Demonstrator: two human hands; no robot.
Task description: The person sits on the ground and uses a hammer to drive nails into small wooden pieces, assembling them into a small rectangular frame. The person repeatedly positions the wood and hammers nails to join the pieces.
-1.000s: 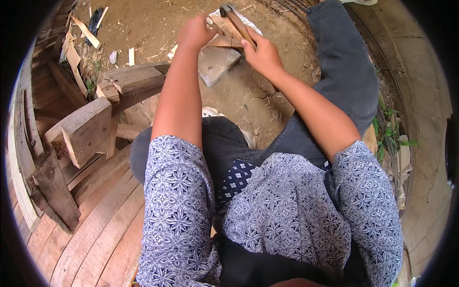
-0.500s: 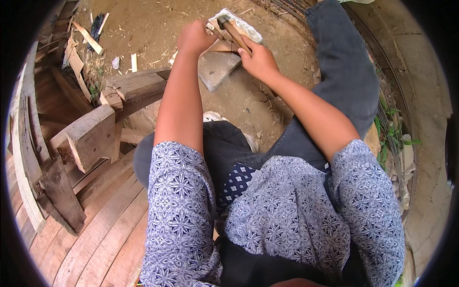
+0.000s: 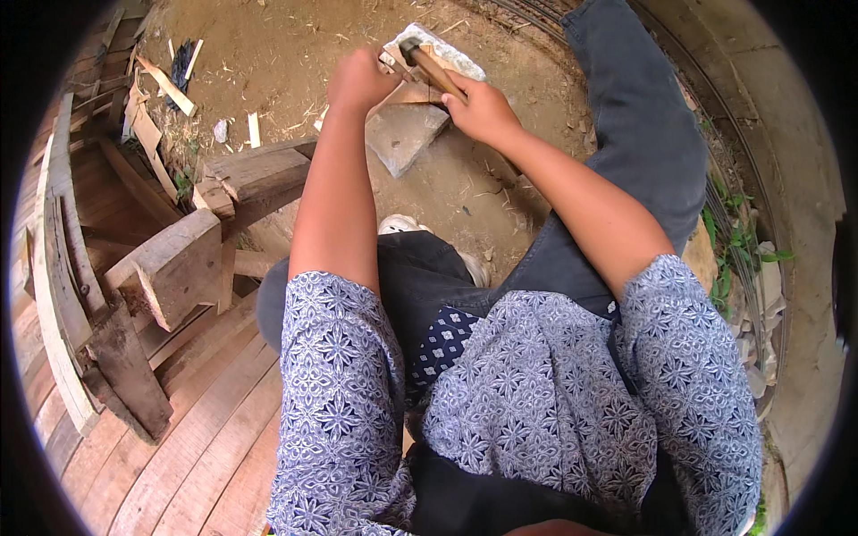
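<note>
My right hand [image 3: 483, 109] grips the wooden handle of a hammer [image 3: 429, 64], its dark metal head down near a grey stone slab [image 3: 451, 55]. My left hand [image 3: 360, 80] is closed just left of the hammer head, pinching something small that I cannot make out, beside a thin light piece of wood [image 3: 407, 92]. A flat grey stone block [image 3: 404, 136] lies on the dirt just below both hands. My legs in dark trousers stretch out below and to the right.
Rough timber blocks [image 3: 179, 263] and beams [image 3: 259, 171] lie at the left on curved wooden planks [image 3: 179, 447]. Wood scraps [image 3: 168, 87] litter the dirt at the top left. A concrete edge with green weeds [image 3: 737, 246] runs along the right.
Both hands and the hammer have shifted slightly right and up in the picture. The hammer head has dropped closer to the stone slab, and my left hand stays closed beside it.
</note>
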